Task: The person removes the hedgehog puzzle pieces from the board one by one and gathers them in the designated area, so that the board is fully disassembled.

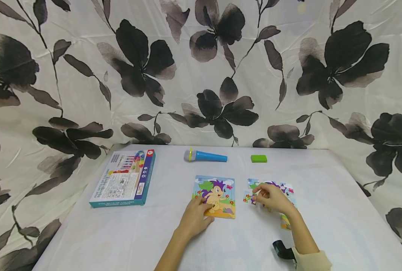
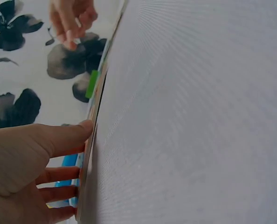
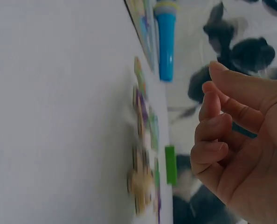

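A square picture board [image 1: 225, 188] with a purple-spined cartoon hedgehog lies flat in the middle of the table. My left hand [image 1: 194, 218] rests on its lower left part, fingers on the picture and thumb by the near edge. In the left wrist view the thumb and fingertips touch the board's rim. To the right, colourful jigsaw pieces [image 1: 288, 189] form part of a similar picture. My right hand [image 1: 274, 199] hovers over them, fingers loosely bent, covering some. The right wrist view shows nothing between its thumb and fingers, with the pieces [image 3: 141, 182] beyond.
A blue toy microphone [image 1: 211, 156] lies behind the board, and a small green block [image 1: 258, 159] behind the pieces. A printed flat box [image 1: 119, 184] lies at the left. A floral cloth [image 1: 282, 124] hangs along the table's back edge. A black device [image 1: 283, 250] sits by my right wrist.
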`<state>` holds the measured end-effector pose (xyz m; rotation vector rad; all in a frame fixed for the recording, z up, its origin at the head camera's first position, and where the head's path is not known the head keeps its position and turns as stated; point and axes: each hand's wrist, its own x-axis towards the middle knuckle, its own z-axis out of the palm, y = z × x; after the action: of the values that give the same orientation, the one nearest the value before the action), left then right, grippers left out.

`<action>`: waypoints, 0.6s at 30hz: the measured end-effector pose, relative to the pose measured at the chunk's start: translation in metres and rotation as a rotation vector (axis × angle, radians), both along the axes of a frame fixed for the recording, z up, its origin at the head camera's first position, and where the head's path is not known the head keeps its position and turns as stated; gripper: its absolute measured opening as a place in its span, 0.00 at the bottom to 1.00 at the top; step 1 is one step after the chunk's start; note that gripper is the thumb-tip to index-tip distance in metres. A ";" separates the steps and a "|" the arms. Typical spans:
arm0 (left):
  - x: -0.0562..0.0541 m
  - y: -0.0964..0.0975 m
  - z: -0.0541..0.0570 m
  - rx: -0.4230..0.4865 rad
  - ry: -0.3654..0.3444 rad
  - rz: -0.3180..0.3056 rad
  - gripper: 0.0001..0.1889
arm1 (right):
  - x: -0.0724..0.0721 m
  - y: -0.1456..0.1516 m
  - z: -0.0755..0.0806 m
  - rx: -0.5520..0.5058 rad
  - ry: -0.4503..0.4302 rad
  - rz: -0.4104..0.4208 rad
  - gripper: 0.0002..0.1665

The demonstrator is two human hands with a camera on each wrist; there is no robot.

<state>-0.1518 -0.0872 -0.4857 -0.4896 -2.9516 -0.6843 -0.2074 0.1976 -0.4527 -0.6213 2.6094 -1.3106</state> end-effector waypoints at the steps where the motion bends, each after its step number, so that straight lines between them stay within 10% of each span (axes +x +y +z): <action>1: 0.000 0.000 0.000 0.005 -0.004 0.003 0.20 | -0.002 -0.007 0.000 -0.006 0.014 0.024 0.12; 18: -0.002 -0.002 -0.005 -0.024 0.048 0.012 0.26 | -0.011 -0.106 -0.016 0.123 0.043 0.157 0.22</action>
<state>-0.1539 -0.0893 -0.4910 -0.4828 -2.9191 -0.6276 -0.2183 0.0915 -0.4688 -0.8230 2.5893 -1.0945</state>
